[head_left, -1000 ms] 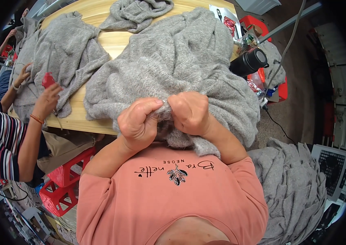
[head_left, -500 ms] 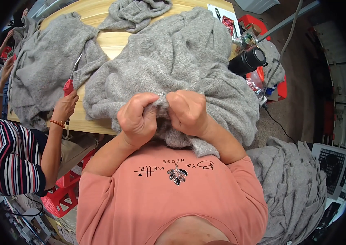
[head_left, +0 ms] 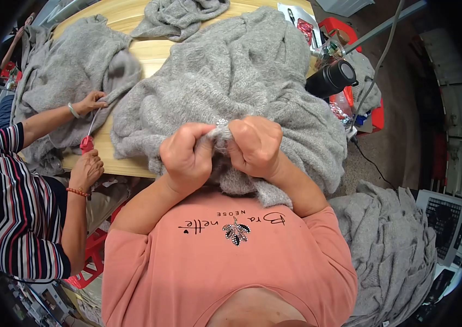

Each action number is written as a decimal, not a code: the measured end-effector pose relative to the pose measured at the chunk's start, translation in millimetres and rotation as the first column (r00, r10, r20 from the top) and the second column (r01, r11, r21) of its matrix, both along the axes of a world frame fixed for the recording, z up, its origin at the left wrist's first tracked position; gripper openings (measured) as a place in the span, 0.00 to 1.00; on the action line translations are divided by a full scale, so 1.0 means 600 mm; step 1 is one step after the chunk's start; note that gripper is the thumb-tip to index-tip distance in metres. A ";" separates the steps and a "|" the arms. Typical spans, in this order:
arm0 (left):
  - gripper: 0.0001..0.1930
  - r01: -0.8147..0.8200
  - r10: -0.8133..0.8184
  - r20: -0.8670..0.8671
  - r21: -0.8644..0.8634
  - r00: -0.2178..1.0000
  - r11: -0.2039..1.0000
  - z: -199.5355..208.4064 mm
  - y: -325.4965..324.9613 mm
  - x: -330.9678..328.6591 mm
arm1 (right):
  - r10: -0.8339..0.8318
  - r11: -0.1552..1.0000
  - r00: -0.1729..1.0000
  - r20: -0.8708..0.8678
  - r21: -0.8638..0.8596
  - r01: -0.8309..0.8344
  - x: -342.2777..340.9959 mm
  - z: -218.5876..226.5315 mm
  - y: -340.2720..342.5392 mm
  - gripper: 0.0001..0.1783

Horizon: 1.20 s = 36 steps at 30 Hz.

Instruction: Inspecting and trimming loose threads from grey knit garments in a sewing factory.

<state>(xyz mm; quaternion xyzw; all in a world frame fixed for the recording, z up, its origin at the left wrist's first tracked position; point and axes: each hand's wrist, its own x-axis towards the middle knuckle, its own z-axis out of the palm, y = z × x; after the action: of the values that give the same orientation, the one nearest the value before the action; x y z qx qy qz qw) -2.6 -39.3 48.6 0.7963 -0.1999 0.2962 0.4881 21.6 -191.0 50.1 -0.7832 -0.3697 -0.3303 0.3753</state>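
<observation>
A large grey knit garment [head_left: 231,71] lies bunched over the wooden table and hangs past its near edge toward me. My left hand [head_left: 187,155] is closed on a fold of it. Close by on the right, my right hand [head_left: 256,146] pinches the same fold. Between the two hands a small shiny, sparkling piece [head_left: 222,123] shows on the knit; whether it is a button or a trim I cannot tell. My fingertips are partly hidden behind my knuckles.
At left a co-worker in a striped shirt [head_left: 24,207] holds a red-handled tool [head_left: 86,143] at another grey knit [head_left: 73,71]. A black bottle [head_left: 330,79] stands at the table's right edge. More grey knits [head_left: 386,250] are heaped at my right. A cable [head_left: 381,60] hangs there.
My hands have shifted slightly to the right and still grip the fold. The co-worker's red-handled tool has moved lower, and their other hand now touches their knit.
</observation>
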 end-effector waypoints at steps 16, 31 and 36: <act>0.12 0.092 -0.164 0.332 0.222 0.929 0.971 0.003 0.008 0.008 | -0.032 0.999 0.999 -0.038 0.012 0.032 -0.006 -0.008 -0.013 0.10; 0.05 0.309 -0.337 -0.680 -0.168 0.652 0.936 0.008 0.056 0.030 | -0.491 0.870 0.865 -0.102 -0.003 0.493 0.031 -0.044 -0.095 0.11; 0.04 0.221 -0.420 -0.772 -0.358 0.477 0.907 0.019 0.063 0.039 | -0.455 0.889 0.843 -0.288 -0.202 0.411 0.024 -0.011 -0.089 0.12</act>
<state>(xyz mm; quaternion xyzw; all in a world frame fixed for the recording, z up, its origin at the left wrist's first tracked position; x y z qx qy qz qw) 20.9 -1.7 59.9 0.7313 -0.0571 -0.1966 0.6506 36.0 -244.6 43.6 -0.9133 -0.1367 -0.2465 0.2940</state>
